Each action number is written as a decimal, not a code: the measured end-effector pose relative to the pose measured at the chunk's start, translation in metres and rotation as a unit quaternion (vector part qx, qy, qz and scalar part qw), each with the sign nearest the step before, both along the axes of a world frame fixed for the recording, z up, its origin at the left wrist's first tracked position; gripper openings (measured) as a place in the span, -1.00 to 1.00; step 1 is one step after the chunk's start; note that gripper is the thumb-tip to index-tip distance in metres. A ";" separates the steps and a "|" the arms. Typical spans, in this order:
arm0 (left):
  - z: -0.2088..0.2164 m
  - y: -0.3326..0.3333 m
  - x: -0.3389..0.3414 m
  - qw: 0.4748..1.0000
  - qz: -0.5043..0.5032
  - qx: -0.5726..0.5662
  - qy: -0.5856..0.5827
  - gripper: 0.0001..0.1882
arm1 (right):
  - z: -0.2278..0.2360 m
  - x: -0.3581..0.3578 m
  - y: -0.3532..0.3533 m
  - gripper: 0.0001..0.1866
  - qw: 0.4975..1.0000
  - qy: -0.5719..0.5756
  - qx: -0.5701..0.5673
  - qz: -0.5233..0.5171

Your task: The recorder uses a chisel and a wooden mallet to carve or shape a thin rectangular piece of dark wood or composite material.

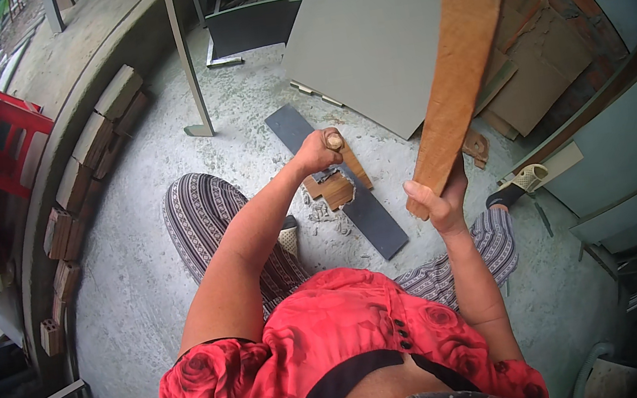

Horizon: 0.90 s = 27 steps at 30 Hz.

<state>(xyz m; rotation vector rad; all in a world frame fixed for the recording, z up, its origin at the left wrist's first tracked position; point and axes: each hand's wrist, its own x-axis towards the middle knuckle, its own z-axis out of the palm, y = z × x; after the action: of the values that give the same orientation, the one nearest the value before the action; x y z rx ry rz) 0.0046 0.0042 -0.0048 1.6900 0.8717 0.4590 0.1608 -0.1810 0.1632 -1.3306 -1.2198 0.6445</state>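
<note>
My left hand is wrapped round the upright handle of a chisel, whose round wooden end faces up; its blade is mostly hidden below the fist. Just under it, a small wooden block lies across a long dark grey board on the floor. A brown strip of wood sits beside the block, and pale chips are scattered around. Raised at the right, my right hand grips the narrow end of a long flat wooden mallet, its wide end up and away from the chisel.
A large grey panel leans ahead, with cardboard to its right. A thin post stands ahead left. Bricks line the curved ledge at left, near a red plastic chair. My legs flank the board.
</note>
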 end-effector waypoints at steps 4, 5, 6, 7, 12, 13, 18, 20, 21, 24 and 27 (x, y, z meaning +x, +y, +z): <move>-0.004 0.001 0.004 0.999 -0.009 0.030 -0.008 -0.73 | -0.057 0.014 -0.010 -0.36 0.977 -0.147 -0.150 0.027; -0.003 -0.001 0.005 1.000 -0.005 -0.004 -0.023 -0.74 | -0.067 0.018 -0.009 -0.37 0.888 -0.312 -0.336 0.038; 0.000 -0.003 0.011 0.998 -0.009 -0.037 -0.042 -0.74 | -0.087 0.025 -0.017 -0.39 0.926 -0.163 -0.338 0.048; -0.003 0.002 0.012 0.999 -0.007 -0.033 -0.042 -0.74 | -0.093 0.023 -0.014 -0.42 0.943 -0.013 -0.325 0.070; -0.015 0.005 0.003 0.997 -0.008 -0.034 -0.063 -0.76 | -0.011 0.006 -0.013 -0.47 0.978 0.058 -0.192 0.053; -0.013 0.005 0.003 0.997 -0.010 -0.035 -0.064 -0.76 | 0.005 0.003 -0.010 -0.47 0.990 0.059 -0.120 0.048; -0.003 -0.004 0.005 0.999 -0.023 0.024 -0.008 -0.76 | -0.030 -0.007 -0.017 -0.40 0.996 -0.091 0.007 0.004; 0.002 -0.014 0.008 0.998 0.002 0.024 -0.050 -0.78 | -0.070 0.001 -0.026 -0.41 0.966 -0.178 -0.189 0.018; 0.005 -0.016 0.009 0.995 0.026 0.023 -0.092 -0.78 | -0.087 0.008 -0.029 -0.42 0.916 -0.265 -0.300 0.029; 0.004 -0.005 0.002 0.999 -0.021 -0.011 -0.031 -0.77 | -0.098 0.002 -0.039 -0.48 0.969 0.042 -0.241 0.019; -0.004 -0.008 0.001 0.999 -0.025 0.025 -0.012 -0.77 | -0.097 0.009 -0.039 -0.54 0.977 0.071 -0.201 -0.006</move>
<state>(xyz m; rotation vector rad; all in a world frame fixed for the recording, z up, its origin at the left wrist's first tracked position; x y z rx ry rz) 0.0059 -0.0035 -0.0091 1.7450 0.8044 0.4687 0.1696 -0.2201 0.0658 -1.5910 -0.9944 0.9978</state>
